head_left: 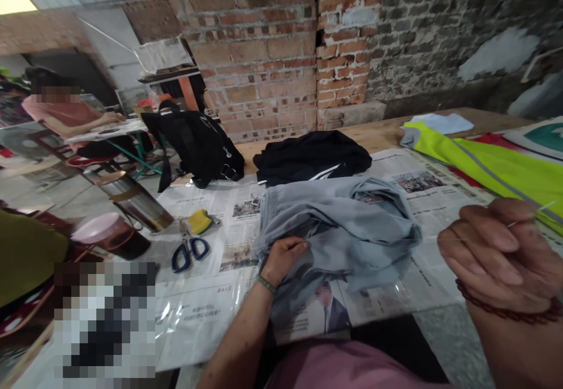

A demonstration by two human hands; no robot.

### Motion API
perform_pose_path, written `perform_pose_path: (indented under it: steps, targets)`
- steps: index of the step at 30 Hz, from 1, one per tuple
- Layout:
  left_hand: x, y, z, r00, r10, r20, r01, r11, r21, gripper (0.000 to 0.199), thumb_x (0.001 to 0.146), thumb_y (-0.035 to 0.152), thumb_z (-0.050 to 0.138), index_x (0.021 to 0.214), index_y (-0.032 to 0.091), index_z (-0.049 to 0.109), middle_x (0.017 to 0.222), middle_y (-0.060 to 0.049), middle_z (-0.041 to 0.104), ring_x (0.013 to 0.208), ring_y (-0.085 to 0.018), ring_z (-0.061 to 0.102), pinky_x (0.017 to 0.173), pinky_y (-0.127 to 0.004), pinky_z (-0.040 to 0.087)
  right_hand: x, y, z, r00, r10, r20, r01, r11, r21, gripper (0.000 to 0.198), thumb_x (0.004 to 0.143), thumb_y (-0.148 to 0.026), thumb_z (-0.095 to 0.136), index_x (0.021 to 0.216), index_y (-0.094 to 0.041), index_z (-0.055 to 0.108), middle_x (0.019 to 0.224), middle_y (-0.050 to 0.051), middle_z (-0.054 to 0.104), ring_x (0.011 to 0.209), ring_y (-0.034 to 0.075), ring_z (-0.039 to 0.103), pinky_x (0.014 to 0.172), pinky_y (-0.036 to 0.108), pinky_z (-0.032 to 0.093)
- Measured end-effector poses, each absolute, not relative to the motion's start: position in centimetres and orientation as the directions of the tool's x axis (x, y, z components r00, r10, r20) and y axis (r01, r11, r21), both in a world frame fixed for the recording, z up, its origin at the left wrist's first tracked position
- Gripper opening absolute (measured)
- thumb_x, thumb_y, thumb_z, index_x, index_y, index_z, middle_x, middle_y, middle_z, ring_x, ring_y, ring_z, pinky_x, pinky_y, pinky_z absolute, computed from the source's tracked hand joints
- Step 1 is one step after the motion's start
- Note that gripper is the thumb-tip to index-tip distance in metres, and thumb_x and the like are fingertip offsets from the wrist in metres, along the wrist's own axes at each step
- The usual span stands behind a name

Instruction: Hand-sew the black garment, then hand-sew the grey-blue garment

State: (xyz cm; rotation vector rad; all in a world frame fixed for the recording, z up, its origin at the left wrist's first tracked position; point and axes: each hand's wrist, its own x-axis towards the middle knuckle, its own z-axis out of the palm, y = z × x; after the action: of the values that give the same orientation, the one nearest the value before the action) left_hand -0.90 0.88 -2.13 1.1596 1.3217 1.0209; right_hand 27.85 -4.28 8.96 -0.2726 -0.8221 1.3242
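Observation:
A grey garment [352, 230] lies bunched on the newspaper-covered table in front of me. My left hand [281, 263] pinches a fold near its left side, thumb and fingers pressed together. Off to the right, my right hand [497, 248] is raised and closed on a thin sewing needle [548, 206], whose pale tip sticks out past the fingers. A fine thread runs faintly from the grey cloth by my left hand towards my right hand. The fingertips of the right hand are partly blurred.
Left of the garment lie blue-handled scissors [190, 253] and a yellow item [200, 222]. A steel flask [136, 201] and lidded cup [114, 236] stand beyond. Black cloth [312, 154], a black bag [197, 145] and a neon-yellow garment [484, 163] lie behind. Another person [57, 107] sits far left.

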Motion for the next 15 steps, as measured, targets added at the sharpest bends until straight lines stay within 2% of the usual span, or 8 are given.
perform_pose_path:
  steps: [2, 4, 5, 7, 10, 15]
  targets:
    - [-0.9, 0.8, -2.0, 0.021, 0.985, -0.173, 0.08, 0.171, 0.982, 0.024, 0.059, 0.037, 0.07, 0.066, 0.013, 0.069, 0.06, 0.0, 0.062, 0.052, -0.009, 0.048, 0.05, -0.02, 0.037, 27.1, -4.0, 8.0, -0.075, 0.935, 0.347, -0.749, 0.177, -0.639, 0.013, 0.073, -0.028, 0.065, 0.08, -0.033, 0.056, 0.051, -0.011, 0.043, 0.023, 0.001, 0.017, 0.027, 0.022, 0.02]
    - [-0.9, 0.8, -1.8, 0.027, 0.985, -0.171, 0.085, 0.168, 0.982, 0.025, 0.059, 0.037, 0.07, 0.068, 0.013, 0.07, 0.063, -0.001, 0.064, 0.054, -0.01, 0.05, 0.05, -0.02, 0.039, 25.4, -3.6, 6.5, -0.186, 0.956, 0.225, -0.64, 0.056, -0.767, 0.01, 0.076, -0.034, 0.061, 0.084, -0.033, 0.055, 0.046, -0.01, 0.043, 0.024, 0.003, 0.028, 0.029, 0.019, 0.023]
    - [-0.9, 0.8, -1.7, 0.032, 0.985, -0.168, 0.088, 0.165, 0.982, 0.026, 0.059, 0.037, 0.07, 0.069, 0.013, 0.07, 0.065, -0.002, 0.065, 0.055, -0.011, 0.051, 0.051, -0.02, 0.04, 24.2, -3.3, 5.7, -0.249, 0.962, 0.117, -0.523, -0.032, -0.852, 0.013, 0.077, -0.037, 0.059, 0.087, -0.031, 0.055, 0.044, -0.01, 0.044, 0.026, 0.005, 0.033, 0.03, 0.019, 0.024]
    - [-0.9, 0.7, -1.5, 0.038, 0.987, -0.159, 0.089, 0.155, 0.984, 0.025, 0.06, 0.036, 0.07, 0.072, 0.014, 0.071, 0.067, -0.002, 0.067, 0.057, -0.011, 0.053, 0.054, -0.021, 0.042, 21.8, -2.8, 3.9, -0.326, 0.94, -0.1, -0.224, -0.179, -0.958, 0.023, 0.078, -0.04, 0.054, 0.093, -0.023, 0.055, 0.043, -0.009, 0.045, 0.027, 0.005, 0.033, 0.03, 0.017, 0.022]
    - [-1.0, 0.7, -1.5, 0.025, 0.99, -0.14, 0.094, 0.138, 0.986, 0.024, 0.06, 0.034, 0.071, 0.074, 0.015, 0.072, 0.071, -0.003, 0.069, 0.061, -0.013, 0.056, 0.058, -0.023, 0.044, 18.6, -2.1, 1.7, -0.324, 0.911, -0.257, 0.075, -0.246, -0.966, 0.025, 0.078, -0.039, 0.049, 0.088, -0.018, 0.056, 0.045, -0.008, 0.046, 0.028, 0.004, 0.032, 0.029, 0.015, 0.021]
    - [-1.0, 0.6, -1.1, 0.029, 0.992, -0.12, 0.113, 0.116, 0.987, 0.024, 0.06, 0.033, 0.071, 0.076, 0.015, 0.073, 0.075, -0.004, 0.071, 0.067, -0.016, 0.06, 0.063, -0.024, 0.047, 16.3, -1.3, 0.1, -0.323, 0.896, -0.304, 0.248, -0.229, -0.941, 0.016, 0.077, -0.028, 0.046, 0.079, -0.016, 0.057, 0.047, -0.006, 0.049, 0.029, 0.003, 0.032, 0.028, 0.014, 0.024]
